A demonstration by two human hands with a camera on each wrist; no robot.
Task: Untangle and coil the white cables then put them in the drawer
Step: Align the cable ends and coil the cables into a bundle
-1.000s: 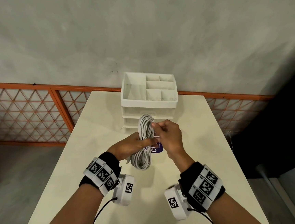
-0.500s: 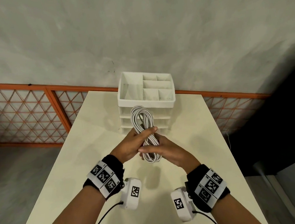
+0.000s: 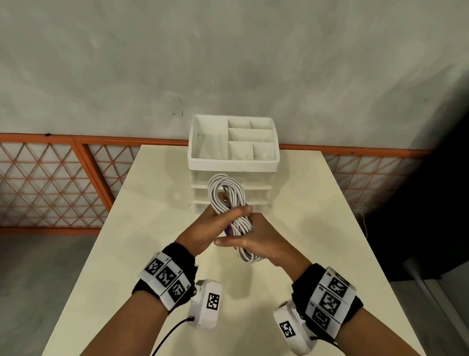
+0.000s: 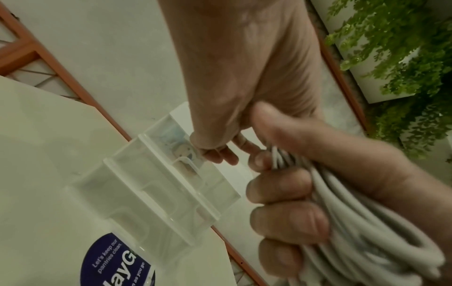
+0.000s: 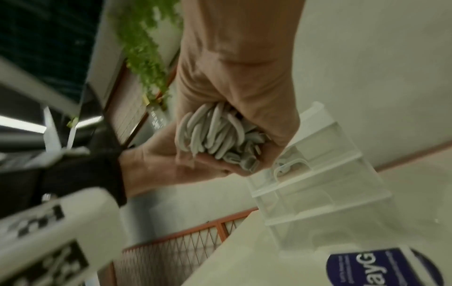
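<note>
A bundle of coiled white cable [image 3: 225, 188] is held upright above the table, just in front of the white drawer unit [image 3: 233, 165]. My left hand [image 3: 220, 221] grips the bundle's middle from the left, thumb across the front. My right hand [image 3: 248, 237] wraps round it just below, from the right. In the left wrist view the right hand's fingers [image 4: 286, 211] curl round the cable strands [image 4: 362, 228]. The right wrist view shows the cable loop ends [image 5: 215, 131] bunched between both palms. The unit's drawers look shut; its top tray is empty.
The cream table [image 3: 148, 242] has a purple round sticker [image 4: 115, 261] under my hands. The drawer unit stands at the far edge, against an orange mesh railing [image 3: 43, 180] and a grey wall. The floor drops away left and right of the table.
My right hand has left its pinch on the coil's top and now wraps round the middle below my left hand. The long loop is now squeezed at its waist.
</note>
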